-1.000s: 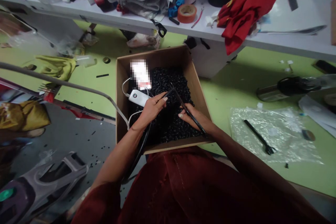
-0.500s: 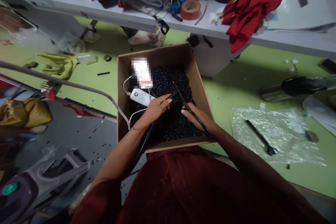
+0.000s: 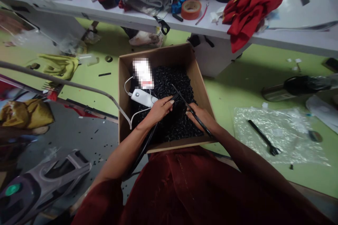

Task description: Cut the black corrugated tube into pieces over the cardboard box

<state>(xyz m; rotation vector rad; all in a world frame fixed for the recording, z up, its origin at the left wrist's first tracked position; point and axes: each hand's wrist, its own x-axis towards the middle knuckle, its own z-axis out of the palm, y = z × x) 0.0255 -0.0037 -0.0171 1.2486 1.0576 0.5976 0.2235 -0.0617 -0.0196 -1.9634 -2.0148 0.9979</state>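
Observation:
My left hand (image 3: 161,109) is closed round a black ribbed tube (image 3: 148,140), whose end pokes out past the thumb and whose length trails down under the forearm. In my right hand (image 3: 202,116) are dark scissors (image 3: 188,104), gripped with the blades pointing up and left. The blades cross at the tube's end; whether they are parted is too small to tell. Both hands are over a cardboard box (image 3: 208,107) holding a heap of short black pieces (image 3: 173,75). A white power strip (image 3: 141,97) with a white cable lies on the heap, beside a blurred-out bright object (image 3: 143,74).
A white shelf (image 3: 208,30) runs behind the box, bearing orange tape (image 3: 191,9) and a red cloth (image 3: 258,10). On the green surface to the right are a clear plastic bag (image 3: 293,140), a black forked tool (image 3: 264,139) and a bottle (image 3: 285,89). A grey cable (image 3: 79,75) crosses at left.
My left hand has shifted slightly right and up with the tube. My right hand and the scissors have moved only a little. The box stays in place.

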